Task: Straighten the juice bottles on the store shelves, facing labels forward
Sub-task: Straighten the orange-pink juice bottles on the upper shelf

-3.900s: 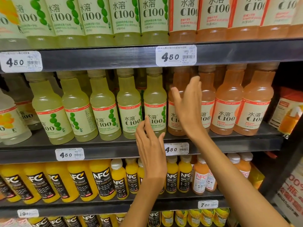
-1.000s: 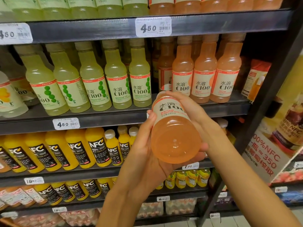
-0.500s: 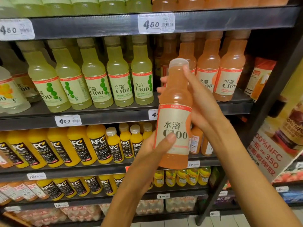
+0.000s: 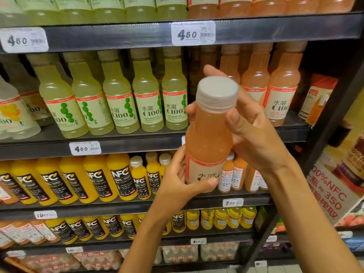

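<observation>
In the head view, both hands are raised in front of the shelves and clasp one pink juice bottle (image 4: pixel 208 138). The left hand (image 4: pixel 181 184) comes up from below and grips the bottle's lower part, its thumb lying across the bottom of the label. The right hand (image 4: pixel 250 131) reaches in from the right and wraps the neck and shoulder just under the white cap (image 4: pixel 217 93), fingers curled behind, thumb in front.

The bottle is held clear of the shelving, in front of the middle shelf (image 4: pixel 137 142), tilted with its cap leaning toward the camera. It is filled with cloudy pink-orange juice. Its cream label with a red border faces the camera, the print partly covered by the left thumb.

On the middle shelf stand pale green bottles (image 4: pixel 145 99) at left and pink bottles (image 4: pixel 283 91) at right, all full. The shelf below carries yellow NFC bottles (image 4: pixel 120 178).
</observation>
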Motion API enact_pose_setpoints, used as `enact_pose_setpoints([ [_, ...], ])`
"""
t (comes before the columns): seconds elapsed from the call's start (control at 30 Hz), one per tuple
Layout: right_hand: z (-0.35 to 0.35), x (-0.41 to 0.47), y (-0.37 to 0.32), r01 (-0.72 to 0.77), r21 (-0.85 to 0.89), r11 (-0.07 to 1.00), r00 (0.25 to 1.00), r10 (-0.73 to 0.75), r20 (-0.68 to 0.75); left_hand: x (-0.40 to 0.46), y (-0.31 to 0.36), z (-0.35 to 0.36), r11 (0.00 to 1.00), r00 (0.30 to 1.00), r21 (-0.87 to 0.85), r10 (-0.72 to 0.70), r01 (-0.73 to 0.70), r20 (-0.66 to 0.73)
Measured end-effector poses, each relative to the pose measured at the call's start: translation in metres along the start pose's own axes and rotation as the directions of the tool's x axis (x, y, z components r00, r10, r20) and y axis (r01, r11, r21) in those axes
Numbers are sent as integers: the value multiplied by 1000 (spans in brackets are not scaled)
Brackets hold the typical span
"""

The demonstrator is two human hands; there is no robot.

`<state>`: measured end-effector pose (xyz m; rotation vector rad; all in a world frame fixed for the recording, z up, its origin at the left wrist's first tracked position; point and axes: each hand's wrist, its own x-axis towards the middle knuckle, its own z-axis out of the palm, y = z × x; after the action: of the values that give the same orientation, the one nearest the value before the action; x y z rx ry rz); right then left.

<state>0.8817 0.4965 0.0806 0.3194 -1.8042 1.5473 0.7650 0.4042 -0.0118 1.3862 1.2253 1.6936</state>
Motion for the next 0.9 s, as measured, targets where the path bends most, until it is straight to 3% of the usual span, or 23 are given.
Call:
enact_pose_setpoints([
  [0.13, -3, 4, 1, -10, 79, 997, 999, 13, -44, 2, -6, -6, 994, 1000, -108, -13, 15, 23],
  [0.33, -1, 14, 3, -139, 97, 986, 987, 146, -72, 0, -8, -2, 986, 990, -161, -26, 49, 141],
  [0.5, 9, 14, 11, -53, -132, 990, 932, 1, -362, 7, -7, 14, 998, 991, -33, 45, -50, -124],
  [0.57, 10, 14, 11, -65, -155, 986, 933, 5, -359, 9, -7, 19, 999, 976, -3, 38, -39, -215],
  [0.63, 6, 13, 10, -91, -139, 986, 949, 44, -312, 10, -9, 18, 995, 965, -70, -80, 65, -249],
  [0.7, 1, 12, 9, -107, -50, 993, 961, 90, -260, 11, -7, 13, 959, 962, -194, -234, 205, -140],
  [0.8, -1, 14, 12, -146, 135, 980, 978, 163, -131, 12, -4, 15, 903, 950, -295, -302, 311, 77],
  [0.9, -1, 18, 12, -189, 145, 971, 953, 217, -212, 12, -6, 17, 922, 960, -275, -279, 274, 24],
])
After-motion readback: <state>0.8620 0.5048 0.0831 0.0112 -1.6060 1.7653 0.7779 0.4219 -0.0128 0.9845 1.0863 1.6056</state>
